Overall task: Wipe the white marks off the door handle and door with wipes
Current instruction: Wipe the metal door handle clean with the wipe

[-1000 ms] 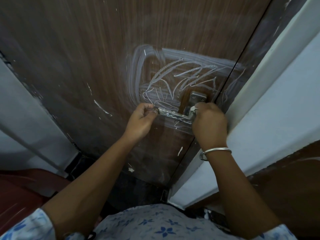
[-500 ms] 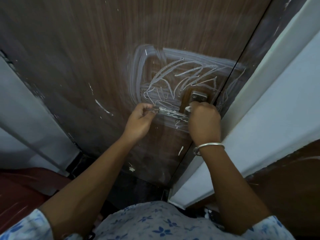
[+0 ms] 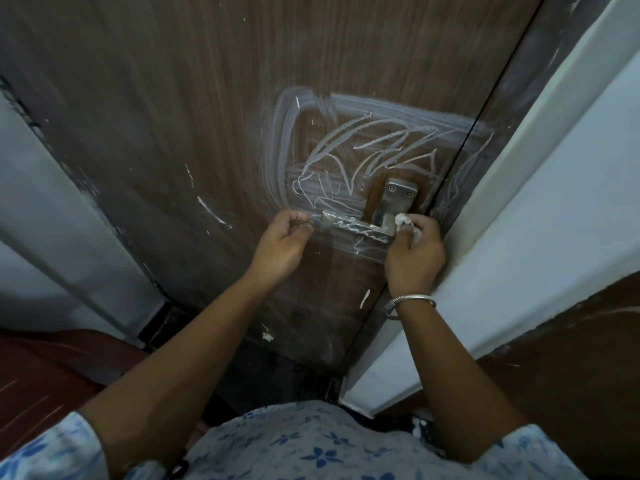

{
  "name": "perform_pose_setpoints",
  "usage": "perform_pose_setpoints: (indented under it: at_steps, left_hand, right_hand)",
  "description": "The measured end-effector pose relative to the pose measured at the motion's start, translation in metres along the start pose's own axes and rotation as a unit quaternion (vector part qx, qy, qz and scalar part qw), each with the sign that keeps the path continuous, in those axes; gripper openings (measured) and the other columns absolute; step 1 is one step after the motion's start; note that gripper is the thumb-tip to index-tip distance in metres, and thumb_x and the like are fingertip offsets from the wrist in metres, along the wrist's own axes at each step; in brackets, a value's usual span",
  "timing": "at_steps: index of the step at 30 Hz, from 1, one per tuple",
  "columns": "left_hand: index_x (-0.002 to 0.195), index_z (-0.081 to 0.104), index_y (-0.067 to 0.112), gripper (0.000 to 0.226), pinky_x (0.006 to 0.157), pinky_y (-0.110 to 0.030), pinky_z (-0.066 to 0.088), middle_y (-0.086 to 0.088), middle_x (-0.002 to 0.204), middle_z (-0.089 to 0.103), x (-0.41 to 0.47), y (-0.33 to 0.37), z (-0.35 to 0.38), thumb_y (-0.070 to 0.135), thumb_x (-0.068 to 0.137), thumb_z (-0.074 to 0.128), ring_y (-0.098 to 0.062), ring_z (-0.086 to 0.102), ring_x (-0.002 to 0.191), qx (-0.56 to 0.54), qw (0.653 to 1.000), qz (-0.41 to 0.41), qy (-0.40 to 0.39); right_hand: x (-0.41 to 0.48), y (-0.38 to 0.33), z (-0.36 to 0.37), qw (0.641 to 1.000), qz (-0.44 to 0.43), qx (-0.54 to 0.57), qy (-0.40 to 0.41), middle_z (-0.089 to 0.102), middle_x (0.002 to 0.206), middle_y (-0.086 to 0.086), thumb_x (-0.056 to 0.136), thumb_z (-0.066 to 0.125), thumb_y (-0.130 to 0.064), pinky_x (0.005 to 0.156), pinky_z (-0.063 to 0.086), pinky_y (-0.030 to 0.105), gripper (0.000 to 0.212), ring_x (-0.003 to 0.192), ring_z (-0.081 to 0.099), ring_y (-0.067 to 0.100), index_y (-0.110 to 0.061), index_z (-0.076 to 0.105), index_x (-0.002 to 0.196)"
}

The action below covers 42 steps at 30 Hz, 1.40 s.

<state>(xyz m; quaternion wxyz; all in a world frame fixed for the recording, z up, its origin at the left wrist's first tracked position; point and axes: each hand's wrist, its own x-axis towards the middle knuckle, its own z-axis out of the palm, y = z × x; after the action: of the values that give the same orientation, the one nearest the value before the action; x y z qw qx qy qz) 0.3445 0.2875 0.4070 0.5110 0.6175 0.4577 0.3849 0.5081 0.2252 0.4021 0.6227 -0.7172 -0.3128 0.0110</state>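
Now right hand (image 3: 414, 251) clamped on wipe (image 3: 401, 220) at door handle (image 3: 356, 226); left hand (image 3: 282, 242) loosely curled, holding nothing, beside handle's free end.

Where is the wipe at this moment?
In the head view, the wipe is bunched in the right hand, pressed at the right end of the door handle, below its mounting plate.

We reach both bare forearms forward and up. Our left hand (image 3: 282, 242) is loosely curled, fingertips pinched near the thumb, palm facing right. Our right hand (image 3: 414, 252) is clenched tight, knuckles up, a bangle (image 3: 410, 301) on its wrist.
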Motion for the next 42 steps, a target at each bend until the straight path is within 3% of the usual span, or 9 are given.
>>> perform_pose_setpoints:
  at_steps: [2, 5, 10, 16, 22, 26, 31, 35, 42]
  left_hand:
    - [0.087, 0.052, 0.033, 0.013, 0.07, -0.025, 0.042, 0.014, 0.084, 0.056, -0.002, 0.0, 0.001, 0.021, 0.092, 0.052, -0.001, 0.054, 0.078, 0.003, 1.0, -0.002, -0.002]
    - [0.085, 0.053, 0.033, 0.014, 0.07, -0.025, 0.043, 0.013, 0.083, 0.057, -0.004, 0.001, 0.003, 0.021, 0.092, 0.052, -0.002, 0.054, 0.075, 0.0, 1.0, 0.001, 0.0]
    - [0.086, 0.053, 0.031, 0.012, 0.067, -0.022, 0.041, 0.015, 0.082, 0.056, -0.006, -0.002, 0.004, 0.02, 0.092, 0.052, 0.001, 0.054, 0.075, -0.001, 1.0, 0.003, -0.001]
    - [0.086, 0.053, 0.031, 0.011, 0.067, -0.025, 0.042, 0.012, 0.083, 0.057, -0.005, -0.005, 0.008, 0.021, 0.091, 0.054, -0.003, 0.054, 0.075, -0.009, 1.0, -0.02, -0.004]
    - [0.09, 0.053, 0.028, 0.008, 0.068, -0.025, 0.043, 0.005, 0.089, 0.059, -0.004, -0.005, 0.005, 0.021, 0.092, 0.052, -0.005, 0.054, 0.075, -0.008, 1.0, -0.024, -0.006]
    - [0.095, 0.054, 0.023, 0.005, 0.067, -0.023, 0.043, 0.003, 0.092, 0.059, -0.004, -0.004, 0.006, 0.02, 0.092, 0.051, -0.005, 0.054, 0.076, -0.008, 0.999, -0.028, -0.013]
    - [0.094, 0.054, 0.024, 0.005, 0.07, -0.024, 0.042, 0.005, 0.092, 0.059, 0.0, -0.005, 0.005, 0.021, 0.092, 0.052, -0.005, 0.054, 0.078, -0.004, 0.999, -0.032, -0.019]
    - [0.089, 0.053, 0.027, 0.008, 0.067, -0.022, 0.042, 0.003, 0.091, 0.059, 0.0, -0.007, 0.007, 0.019, 0.092, 0.052, -0.006, 0.054, 0.077, -0.006, 0.999, -0.037, -0.024]
    - [0.084, 0.052, 0.03, 0.014, 0.062, -0.018, 0.042, 0.007, 0.086, 0.058, 0.003, -0.008, 0.007, 0.019, 0.092, 0.052, -0.003, 0.054, 0.073, -0.014, 0.998, -0.045, -0.029]
  right_hand:
    - [-0.001, 0.008, 0.001, 0.999, 0.044, 0.001, -0.001, 0.07, 0.092, 0.009, 0.09, 0.054, -0.007, 0.066, 0.041, 0.016, 0.012, 0.082, 0.063, 0.018, -0.007, 0.064, 0.096]
    - [-0.002, 0.017, 0.0, 0.994, 0.103, 0.019, -0.018, 0.07, 0.094, 0.012, 0.091, 0.056, -0.01, 0.071, 0.052, 0.031, 0.011, 0.086, 0.066, 0.027, -0.011, 0.064, 0.096]
    - [0.005, 0.008, 0.002, 0.994, 0.075, 0.071, 0.018, 0.069, 0.085, 0.001, 0.088, 0.062, -0.017, 0.066, 0.053, 0.025, 0.007, 0.078, 0.065, 0.014, -0.023, 0.061, 0.089]
    - [-0.007, 0.021, 0.005, 0.989, 0.138, 0.056, -0.006, 0.071, 0.089, 0.013, 0.088, 0.062, -0.016, 0.072, 0.057, 0.041, 0.002, 0.082, 0.067, 0.028, -0.019, 0.062, 0.089]
    - [0.0, 0.012, 0.004, 0.994, 0.096, 0.053, 0.017, 0.066, 0.081, -0.003, 0.087, 0.061, -0.017, 0.067, 0.054, 0.03, 0.007, 0.074, 0.064, 0.014, -0.023, 0.061, 0.088]
    - [-0.01, 0.022, 0.007, 0.984, 0.165, 0.068, -0.012, 0.071, 0.089, 0.008, 0.088, 0.063, -0.022, 0.07, 0.058, 0.04, 0.003, 0.078, 0.068, 0.023, -0.024, 0.06, 0.088]
    - [-0.007, 0.018, 0.009, 0.971, 0.194, 0.138, 0.014, 0.066, 0.075, -0.002, 0.086, 0.065, -0.01, 0.051, 0.053, 0.018, 0.007, 0.057, 0.065, 0.0, -0.017, 0.064, 0.088]
    - [-0.011, 0.019, 0.01, 0.977, 0.185, 0.11, 0.001, 0.069, 0.092, 0.014, 0.085, 0.064, -0.008, 0.07, 0.057, 0.031, 0.008, 0.081, 0.068, 0.02, -0.012, 0.064, 0.092]
    - [-0.013, 0.011, 0.021, 0.913, 0.299, 0.279, 0.013, 0.066, 0.086, 0.017, 0.075, 0.066, 0.012, 0.067, 0.053, 0.029, 0.029, 0.07, 0.062, 0.019, -0.015, 0.061, 0.082]
